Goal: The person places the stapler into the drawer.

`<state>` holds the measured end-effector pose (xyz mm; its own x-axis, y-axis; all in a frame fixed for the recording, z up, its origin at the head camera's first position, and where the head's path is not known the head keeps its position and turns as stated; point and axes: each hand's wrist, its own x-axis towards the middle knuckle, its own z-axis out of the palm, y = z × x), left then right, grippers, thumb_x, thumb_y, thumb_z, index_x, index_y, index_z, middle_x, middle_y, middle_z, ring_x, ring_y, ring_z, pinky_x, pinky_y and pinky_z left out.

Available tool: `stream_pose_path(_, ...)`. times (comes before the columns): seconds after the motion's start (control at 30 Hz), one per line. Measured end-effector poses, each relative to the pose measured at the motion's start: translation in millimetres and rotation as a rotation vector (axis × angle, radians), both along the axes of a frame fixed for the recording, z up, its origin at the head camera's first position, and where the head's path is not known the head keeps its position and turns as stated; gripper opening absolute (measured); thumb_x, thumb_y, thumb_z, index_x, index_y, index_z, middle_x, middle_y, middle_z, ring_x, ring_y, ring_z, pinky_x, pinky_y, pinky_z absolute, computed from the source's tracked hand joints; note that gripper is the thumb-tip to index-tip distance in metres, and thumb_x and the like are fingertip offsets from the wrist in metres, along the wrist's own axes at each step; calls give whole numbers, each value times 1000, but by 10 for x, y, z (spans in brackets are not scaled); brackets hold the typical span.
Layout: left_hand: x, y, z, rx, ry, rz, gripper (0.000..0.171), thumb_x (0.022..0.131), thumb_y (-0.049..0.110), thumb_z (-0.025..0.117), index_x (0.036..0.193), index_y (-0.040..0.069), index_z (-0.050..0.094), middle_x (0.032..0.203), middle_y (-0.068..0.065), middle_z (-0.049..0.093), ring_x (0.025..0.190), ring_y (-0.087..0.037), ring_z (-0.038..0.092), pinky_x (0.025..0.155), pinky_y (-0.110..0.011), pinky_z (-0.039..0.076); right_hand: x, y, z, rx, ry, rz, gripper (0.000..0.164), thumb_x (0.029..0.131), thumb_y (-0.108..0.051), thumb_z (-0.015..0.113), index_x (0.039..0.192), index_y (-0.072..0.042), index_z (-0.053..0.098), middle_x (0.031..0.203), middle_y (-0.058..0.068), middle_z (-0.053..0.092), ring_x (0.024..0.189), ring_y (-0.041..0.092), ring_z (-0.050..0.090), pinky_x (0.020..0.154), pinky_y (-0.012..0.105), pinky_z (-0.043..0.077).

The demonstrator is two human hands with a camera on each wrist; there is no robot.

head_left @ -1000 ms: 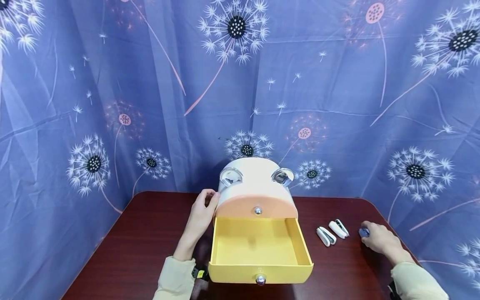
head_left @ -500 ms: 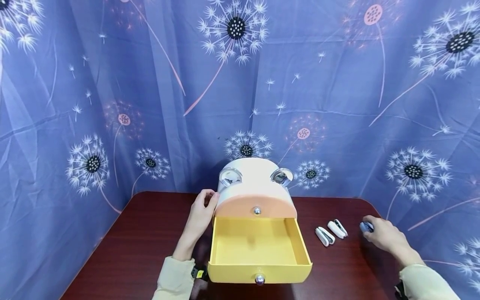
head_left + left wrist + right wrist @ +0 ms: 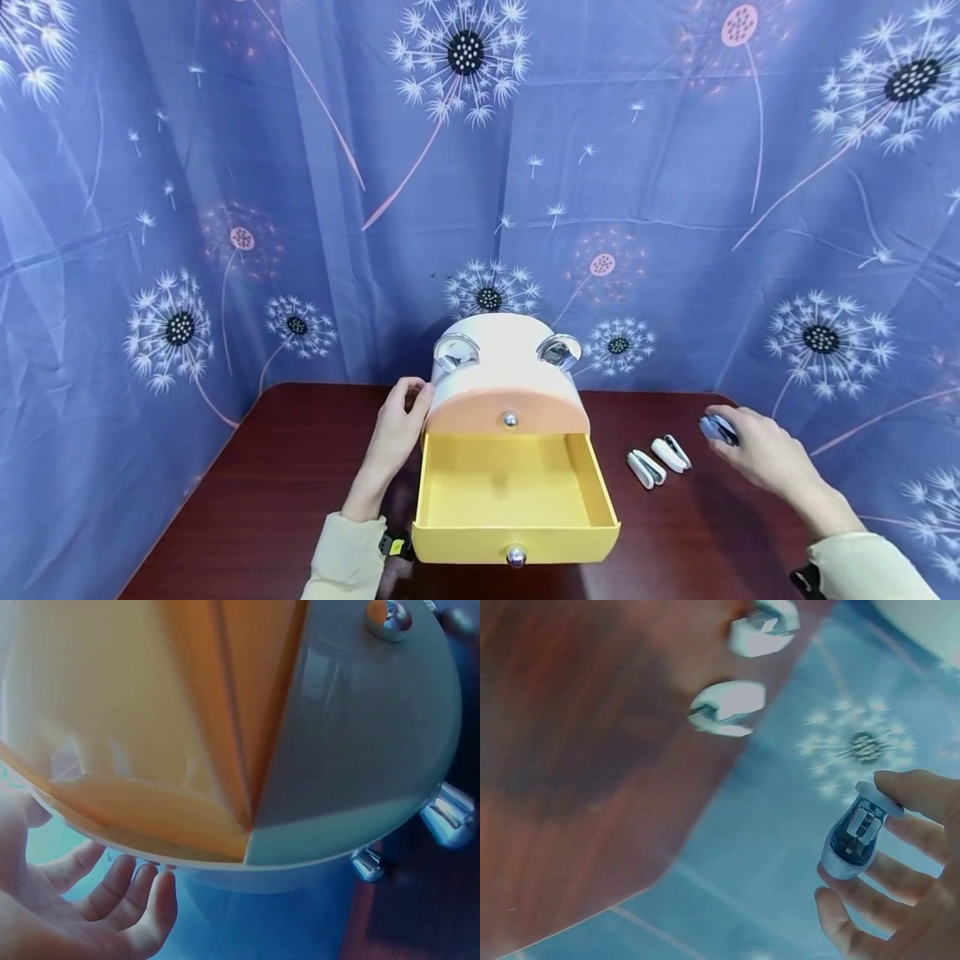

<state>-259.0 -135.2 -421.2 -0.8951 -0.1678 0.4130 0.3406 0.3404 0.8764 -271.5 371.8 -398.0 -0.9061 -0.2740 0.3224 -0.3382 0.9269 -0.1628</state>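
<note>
A small blue stapler point(image 3: 717, 429) is pinched between the thumb and fingers of my right hand point(image 3: 768, 450), above the table's right side. In the right wrist view its metal inside shows on the stapler point(image 3: 856, 834). My left hand point(image 3: 395, 429) rests against the left side of a white, rounded drawer box point(image 3: 510, 354). Its fingers are loosely bent beside the wall in the left wrist view. The box's lower yellow drawer point(image 3: 515, 546) is pulled out, with nothing seen inside. The peach upper drawer point(image 3: 480, 410) is closed.
Two white staplers point(image 3: 647, 469) lie side by side on the dark red table point(image 3: 300, 483), between the drawer box and my right hand. Silver-rimmed knobs like eyes point(image 3: 560, 352) stick out of the box top. A blue dandelion-print curtain point(image 3: 360, 275) hangs behind.
My right hand has lifted the blue stapler off the table and carried it slightly left. My left hand stays at the box. The view has shifted a little.
</note>
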Motion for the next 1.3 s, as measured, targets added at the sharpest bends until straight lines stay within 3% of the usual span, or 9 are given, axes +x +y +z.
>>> stream_pose_path(0.37, 5, -5, 17, 4, -5, -2, 23, 100, 28, 58, 109, 7, 60, 92, -7, 58, 71, -18, 54, 63, -26, 46, 299, -493, 357, -91, 215, 128, 51, 78, -17, 81, 125, -13, 62, 110, 14, 64, 84, 32, 64, 59, 51, 48)
stream_pose_path(0.7, 4, 2, 7, -5, 3, 2, 23, 100, 28, 59, 109, 7, 60, 95, -8, 59, 77, -18, 55, 66, -26, 46, 510, -941, 567, -55, 359, 301, 56, 72, -15, 85, 124, -17, 64, 111, 1, 65, 93, 20, 63, 69, 45, 50)
stream_pose_path(0.97, -2, -7, -15, -11, -3, -2, 25, 100, 28, 58, 109, 6, 60, 97, -9, 59, 79, -18, 55, 66, -26, 46, 593, -1307, 700, -40, 389, 439, 54, 73, -15, 84, 124, -17, 65, 115, -2, 64, 82, 8, 62, 62, 31, 51)
stream_pose_path(1.17, -9, -4, -19, -6, -7, 1, 23, 100, 28, 59, 109, 6, 60, 94, -8, 58, 74, -17, 55, 63, -25, 47, 603, -1595, 750, 15, 376, 535, 52, 73, -17, 83, 123, -15, 67, 114, -2, 64, 93, 14, 63, 66, 36, 52)
stream_pose_path(1.3, -5, -7, -11, -7, -5, 1, 24, 100, 28, 58, 109, 6, 60, 96, -8, 59, 78, -18, 55, 66, -26, 47, 611, -1799, 767, 72, 359, 602, 47, 75, -18, 82, 120, -18, 68, 112, -5, 64, 90, 14, 62, 67, 36, 52)
